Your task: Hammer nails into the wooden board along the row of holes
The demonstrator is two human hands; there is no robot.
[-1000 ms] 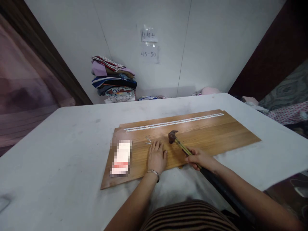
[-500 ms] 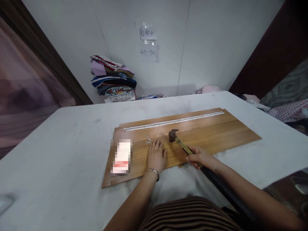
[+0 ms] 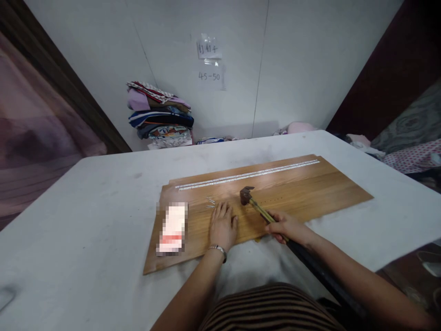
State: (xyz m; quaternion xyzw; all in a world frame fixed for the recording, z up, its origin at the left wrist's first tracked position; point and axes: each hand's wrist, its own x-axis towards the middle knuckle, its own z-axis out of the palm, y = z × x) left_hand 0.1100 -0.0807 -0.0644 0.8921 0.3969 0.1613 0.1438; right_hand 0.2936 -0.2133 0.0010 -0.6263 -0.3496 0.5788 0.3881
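A long wooden board [image 3: 310,191] lies on the white table [image 3: 86,216]. My left hand [image 3: 223,226] rests flat on the board, fingers stretched out, just below a few loose nails [image 3: 210,202]. My right hand [image 3: 285,225] is wrapped round the handle of a hammer [image 3: 254,206]. The hammer's head sits on or just above the board, beside a row of small dots. A metal strip [image 3: 248,174] runs along the board's far edge.
A blurred white and red item [image 3: 172,228] lies on the board's left end. A stack of folded fabrics [image 3: 160,115] sits against the wall beyond the table. Paper notes [image 3: 208,62] hang on the wall. Patterned cloth [image 3: 411,154] lies at the right.
The hammer head rose slightly and came back down to about the same spot. My left hand has stayed flat on the board.
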